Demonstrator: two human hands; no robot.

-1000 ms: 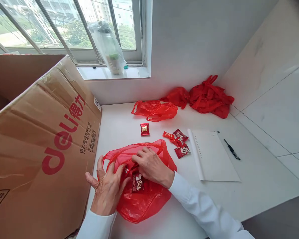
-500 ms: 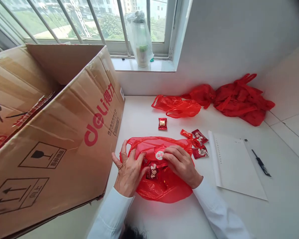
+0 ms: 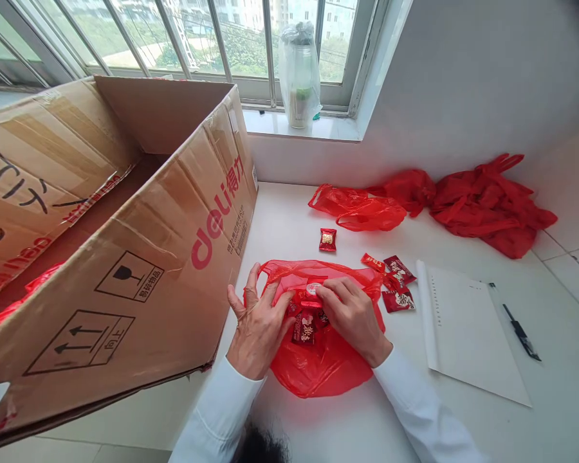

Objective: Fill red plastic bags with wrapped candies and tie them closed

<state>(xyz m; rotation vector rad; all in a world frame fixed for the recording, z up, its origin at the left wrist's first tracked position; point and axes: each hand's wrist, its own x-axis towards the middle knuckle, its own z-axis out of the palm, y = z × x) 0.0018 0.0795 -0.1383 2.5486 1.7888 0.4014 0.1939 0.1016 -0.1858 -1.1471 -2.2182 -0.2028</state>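
Note:
A thin red plastic bag (image 3: 318, 373) lies spread on the white table with several wrapped sweets on it. My left hand (image 3: 260, 328) rests over the bag's left side, fingers spread, the index fingertip by the packets and the thumb near a dark red packet (image 3: 303, 326) with white lettering. Between the fingertips of my right hand (image 3: 352, 318) is a red packet with a round white label (image 3: 313, 290), just above the other sweets. Part of that packet is covered by the fingers. A small red-and-gold sweet (image 3: 327, 240) lies behind the bag.
Several red packets (image 3: 398, 300) lie right of the bag. Further right are a white paper pad (image 3: 473, 334) and a black pen (image 3: 522, 331). Red bags (image 3: 492, 206) sit along the wall. A large open cardboard box (image 3: 183, 283) stands at left; a bagged jar (image 3: 300, 83) is on the windowsill.
The view has shifted left, showing more of the box's inside. My right hand still has the labelled packet, now slightly higher in the picture. My left hand stays at the bag.

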